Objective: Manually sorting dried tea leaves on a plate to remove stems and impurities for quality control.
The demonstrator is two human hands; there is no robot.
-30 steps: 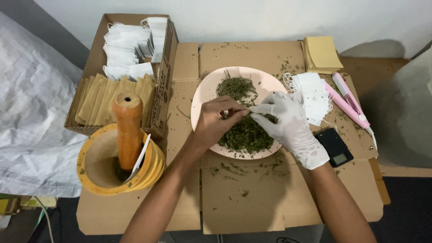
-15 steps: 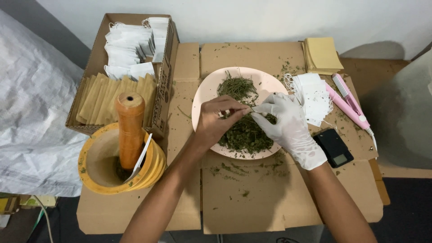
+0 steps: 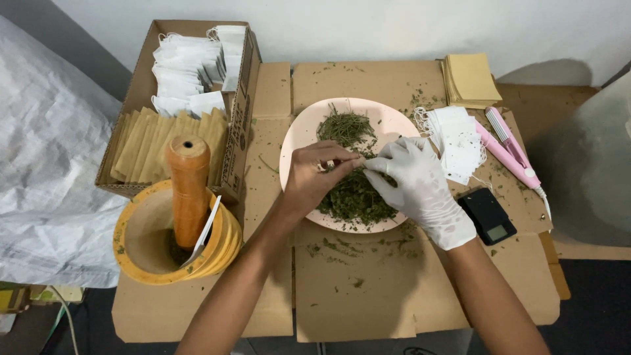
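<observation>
A heap of dried green herbs (image 3: 355, 190) lies on a pale pink round plate (image 3: 299, 141) at the centre of a flattened cardboard sheet (image 3: 355, 296), and both hands meet right above it. The bare left hand (image 3: 314, 181) comes in from seven o'clock with thumb and fingertips pinched together on something small; what it is cannot be made out. The right hand (image 3: 417, 187), in a white glove, comes in from five o'clock, its fingertips closed and touching those of the left hand over the heap, seemingly on the same small item. Loose herb crumbs (image 3: 342, 246) are scattered on the cardboard at the plate's six o'clock. At three o'clock of the plate, just beside its rim, sits a stack of small white filter bags (image 3: 457, 141); beyond that lies a pink handheld sealer (image 3: 513, 154), and at four o'clock a small black pocket scale (image 3: 488, 217). A pile of tan paper squares (image 3: 470, 79) rests at one o'clock. At nine to ten o'clock stands an open cardboard box (image 3: 240, 112) holding white bags and tan envelopes, and at eight o'clock a yellow mortar (image 3: 158, 250) with an orange wooden pestle (image 3: 189, 190) standing upright in it.
</observation>
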